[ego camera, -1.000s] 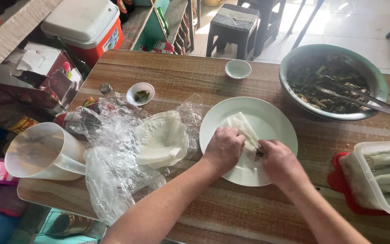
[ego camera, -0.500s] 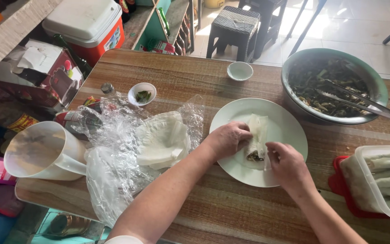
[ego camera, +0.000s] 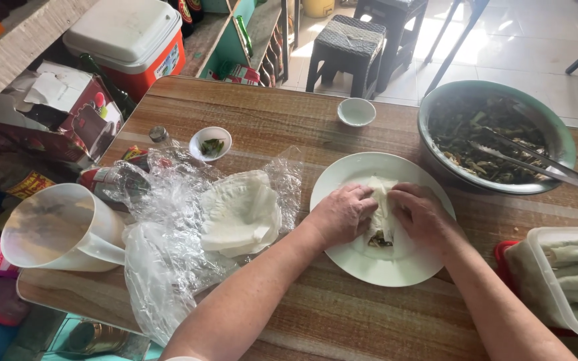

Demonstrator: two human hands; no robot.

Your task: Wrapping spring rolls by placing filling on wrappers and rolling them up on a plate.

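Observation:
A white plate [ego camera: 352, 264] lies on the wooden table. On it rests a thin pale wrapper [ego camera: 380, 217] folded into a narrow roll, with dark filling showing at its near end. My left hand [ego camera: 339, 215] presses on the roll's left side. Against the right side my right hand [ego camera: 423, 214] does the same, fingers curled over it. Left of the plate, a stack of round wrappers [ego camera: 239, 214] sits on crumpled clear plastic film [ego camera: 162, 261].
A large green bowl [ego camera: 556, 140] of dark chopped filling with metal tongs [ego camera: 543, 164] stands at the back right. A clear container [ego camera: 566, 281] of finished rolls is at the right edge. A white plastic jug [ego camera: 55, 230], two small dishes [ego camera: 210, 142] [ego camera: 356, 111] and bottles crowd the left.
The view shifted slightly. Both hands have folded the wrapper's sides inward, so the flat sheet is now a narrow roll held between them.

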